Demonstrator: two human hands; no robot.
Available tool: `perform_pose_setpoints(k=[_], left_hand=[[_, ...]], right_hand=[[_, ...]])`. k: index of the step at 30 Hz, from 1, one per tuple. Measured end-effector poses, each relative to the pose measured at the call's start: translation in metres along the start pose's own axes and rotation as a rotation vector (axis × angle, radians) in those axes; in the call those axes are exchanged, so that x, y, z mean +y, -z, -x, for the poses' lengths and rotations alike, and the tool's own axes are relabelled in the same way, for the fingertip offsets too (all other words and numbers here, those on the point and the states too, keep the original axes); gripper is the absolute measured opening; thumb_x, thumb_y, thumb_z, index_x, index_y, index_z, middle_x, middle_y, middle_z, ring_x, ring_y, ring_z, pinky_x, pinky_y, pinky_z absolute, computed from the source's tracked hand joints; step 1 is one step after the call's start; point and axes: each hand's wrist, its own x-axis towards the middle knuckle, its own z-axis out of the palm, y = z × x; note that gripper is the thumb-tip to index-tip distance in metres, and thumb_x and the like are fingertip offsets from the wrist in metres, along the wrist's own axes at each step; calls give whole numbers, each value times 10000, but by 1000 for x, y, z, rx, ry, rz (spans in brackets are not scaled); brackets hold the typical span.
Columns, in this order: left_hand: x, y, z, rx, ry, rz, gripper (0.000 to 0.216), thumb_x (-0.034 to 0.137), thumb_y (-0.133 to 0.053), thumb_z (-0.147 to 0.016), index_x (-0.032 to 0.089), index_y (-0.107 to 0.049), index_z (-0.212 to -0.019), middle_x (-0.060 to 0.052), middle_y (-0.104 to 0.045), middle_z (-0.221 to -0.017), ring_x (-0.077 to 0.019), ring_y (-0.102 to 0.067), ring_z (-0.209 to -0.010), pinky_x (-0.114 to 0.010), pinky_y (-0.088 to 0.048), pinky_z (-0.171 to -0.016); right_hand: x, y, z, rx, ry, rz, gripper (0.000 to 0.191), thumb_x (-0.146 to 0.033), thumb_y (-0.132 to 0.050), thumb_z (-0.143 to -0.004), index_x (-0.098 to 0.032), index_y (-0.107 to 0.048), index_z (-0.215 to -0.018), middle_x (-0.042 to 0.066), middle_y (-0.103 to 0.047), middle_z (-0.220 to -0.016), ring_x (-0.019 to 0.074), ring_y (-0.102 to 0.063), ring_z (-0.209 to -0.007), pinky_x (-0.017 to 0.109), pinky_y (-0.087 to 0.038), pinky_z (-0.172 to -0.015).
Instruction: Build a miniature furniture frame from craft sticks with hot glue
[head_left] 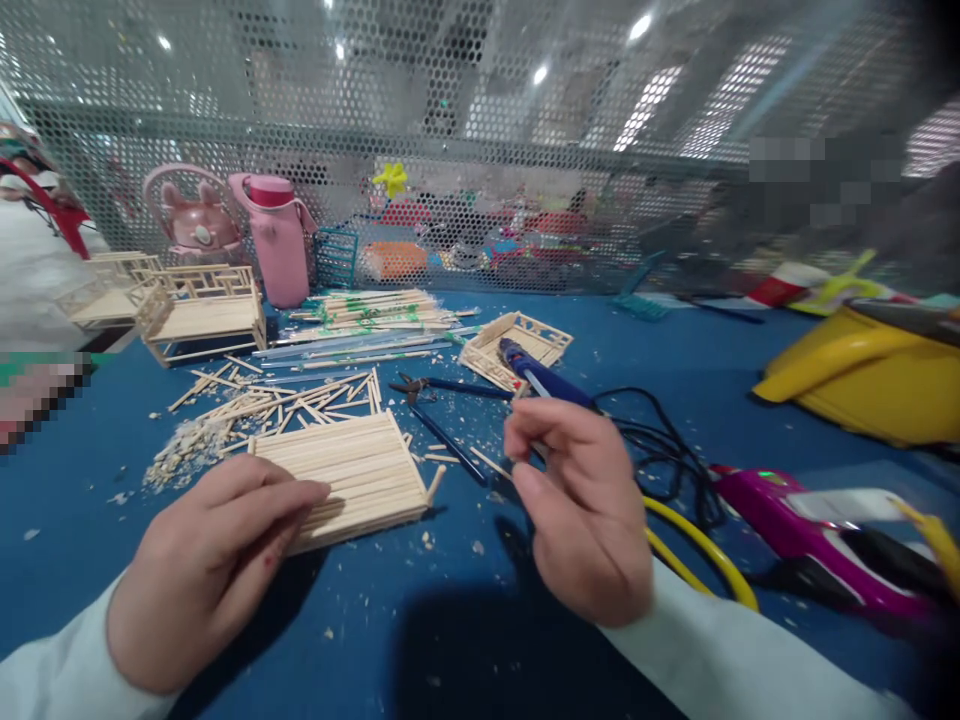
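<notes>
My left hand point(217, 560) grips the near left side of a flat panel of wooden sticks point(352, 460), fingers on top. A short stick point(436, 484) stands tilted at the panel's right corner. To the right, my right hand point(581, 505) is raised over the table with thumb and index finger nearly pinched; anything between them is too small to make out. Behind the panel lie loose cut sticks point(330, 400) and a pair of cutting pliers point(450, 440) with dark blue handles. A blue tool point(551, 380) is partly hidden behind my right hand.
Small stick-built beds point(202, 315) stand at the left, near a pink bottle point(279, 245). Wrapped stick bundles point(375, 312) and a small stick frame point(487, 345) lie behind. At the right are black cords point(675, 440), a magenta device point(780, 510) and a yellow container point(862, 380).
</notes>
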Motion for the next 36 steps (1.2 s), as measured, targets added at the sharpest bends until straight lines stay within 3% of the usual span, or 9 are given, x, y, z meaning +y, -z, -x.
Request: perform_pose_setpoints(k=[6, 11, 14, 17, 20, 24, 27, 32, 36], left_hand=[[-11, 5, -11, 17, 38, -36, 244, 221, -449, -805, 185, -660, -922, -58, -660, -855, -146, -604, -765, -232, -475, -677], [-31, 8, -27, 54, 334, -56, 362, 409, -442, -795, 167, -660, -952, -69, -678, -931, -162, -593, -706, -253, -462, -638], [-42, 7, -32, -39, 513, -13, 486, 513, -450, -745, 161, -645, -1017, -62, -693, -891, -167, -575, -629, -264, -451, -599], [-50, 4, -32, -143, 572, 84, 499, 551, -485, -694, 168, -672, -953, -54, -698, -872, -202, -607, -754, -261, -458, -668], [-52, 2, -31, -181, 614, 156, 446, 541, -507, -672, 180, -689, -862, -34, -696, -807, -204, -608, -766, -253, -456, -665], [-45, -1, -30, -86, 706, 191, 396, 492, -532, -642, 181, -688, -833, -18, -671, -711, -182, -582, -668, -242, -437, -579], [-38, -3, -30, 0, 742, 259, 350, 452, -538, -623, 173, -668, -789, -20, -646, -706, -162, -559, -643, -234, -435, -562], [-22, -6, -25, 4, 972, 600, 407, 427, -588, -594, 162, -548, -901, 40, -527, -573, -95, -473, -436, -231, -439, -431], [-6, -8, -20, 44, 970, 619, 410, 449, -612, -591, 168, -531, -879, 76, -454, -532, -61, -437, -397, -186, -416, -383]], right_hand=[[-4, -1, -8, -139, 221, 124, 337, -80, -439, -747, -218, -520, -1044, 21, -530, -784, 164, -514, -764, 348, -435, -724], [2, -4, -8, -51, 111, 129, 302, -76, -431, -744, -192, -493, -1015, 7, -505, -755, 135, -503, -692, 300, -435, -673], [6, -2, -14, 29, 38, 136, 262, -89, -443, -732, -187, -495, -970, 6, -508, -755, 128, -504, -679, 274, -433, -643], [10, 8, -26, 77, -7, 223, 180, -128, -465, -735, -174, -527, -897, 5, -530, -722, 122, -503, -650, 261, -428, -632], [15, 21, -36, -220, -115, 371, 97, -171, -489, -740, -160, -586, -735, 5, -572, -635, 112, -506, -573, 238, -403, -566], [22, 25, -36, -702, -207, 571, 102, -174, -556, -712, -165, -635, -648, 2, -612, -576, 110, -530, -531, 227, -369, -523], [25, 20, -34, -783, -236, 660, 71, -155, -580, -713, -158, -649, -693, 22, -640, -625, 124, -557, -568, 228, -368, -535], [27, 17, -34, -852, -255, 708, 144, -107, -517, -753, -148, -648, -711, 66, -677, -731, 160, -601, -696, 244, -381, -622], [28, 17, -30, -844, -239, 769, 155, -126, -482, -786, -143, -628, -738, 97, -673, -775, 187, -604, -730, 264, -353, -617]])
